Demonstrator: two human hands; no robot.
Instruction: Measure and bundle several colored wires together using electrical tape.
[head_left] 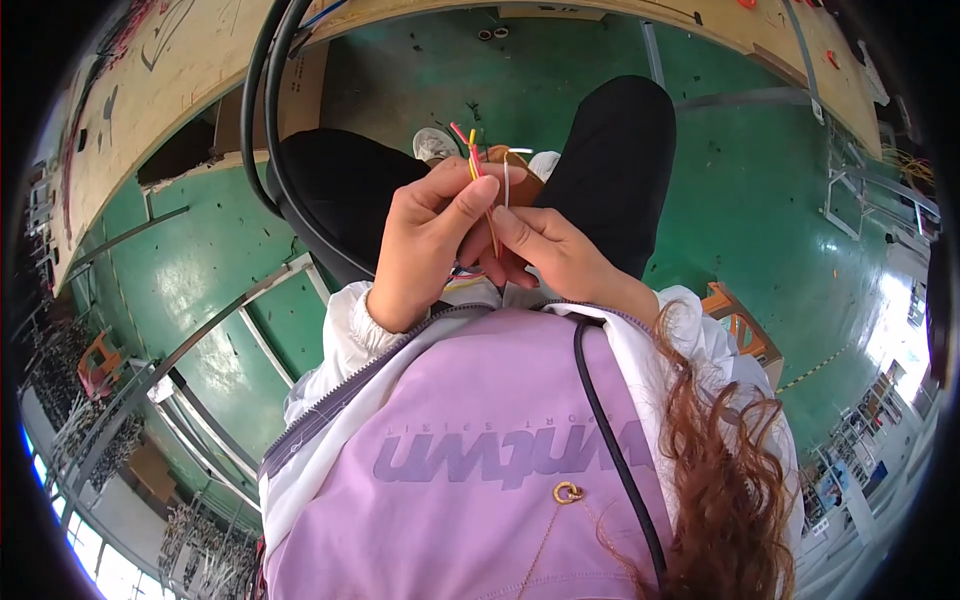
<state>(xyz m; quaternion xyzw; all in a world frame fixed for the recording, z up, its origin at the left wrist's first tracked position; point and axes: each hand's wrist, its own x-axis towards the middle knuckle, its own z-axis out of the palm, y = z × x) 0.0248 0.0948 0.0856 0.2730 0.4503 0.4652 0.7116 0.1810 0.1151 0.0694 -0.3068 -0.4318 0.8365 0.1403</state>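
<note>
Evidently, at upper centre of the frame, my left hand [430,232] held the red and yellow wires [474,160] in a closed pinch and my right hand [565,258], likewise closed, gripped the white wire [507,182], which in my judgement called for light, even pressure.

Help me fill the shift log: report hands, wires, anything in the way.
Left hand pinching red and yellow wires. Right hand at the white wire. Black cable hanging at left, not over the hands.

Free gap between the black-clad knees [630,115] beyond the wires [474,158]; thick black cables [271,100] left of the left hand [428,225].
</note>
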